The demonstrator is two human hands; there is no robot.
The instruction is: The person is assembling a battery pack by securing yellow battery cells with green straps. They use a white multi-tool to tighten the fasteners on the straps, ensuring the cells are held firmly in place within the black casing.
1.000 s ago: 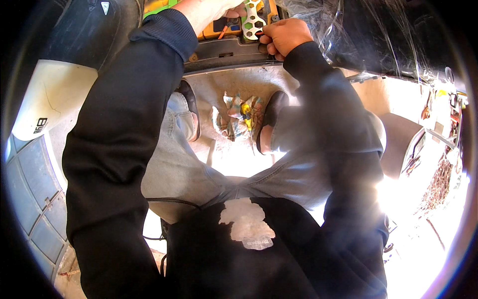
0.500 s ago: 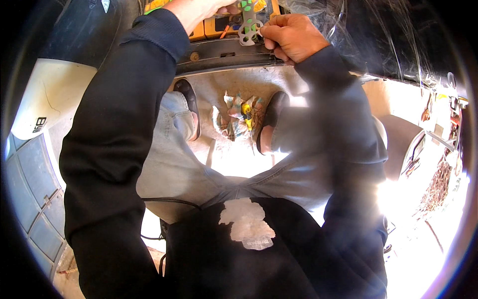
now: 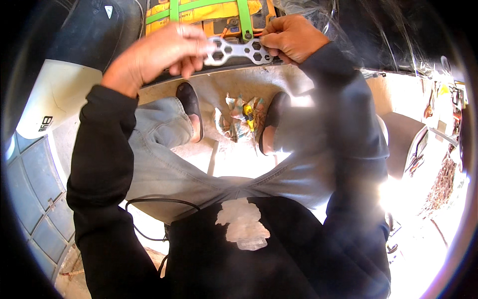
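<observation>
I hold a flat grey metal multi-wrench (image 3: 238, 51), a plate pierced with hexagonal holes, level between both hands in front of my chest. My left hand (image 3: 158, 56) pinches its left end between thumb and fingertips, and my right hand (image 3: 290, 38) is clenched around its right end. Just behind the wrench sits a yellow battery (image 3: 199, 14) crossed by green straps (image 3: 242, 15), inside a dark open compartment. Below, my two dark shoes (image 3: 190, 110) stand on the dusty ground, with a yellow-handled screwdriver (image 3: 250, 121) lying on a rag (image 3: 234, 119) between them. A black cable (image 3: 149, 209) loops past my grey trousers (image 3: 164, 164).
</observation>
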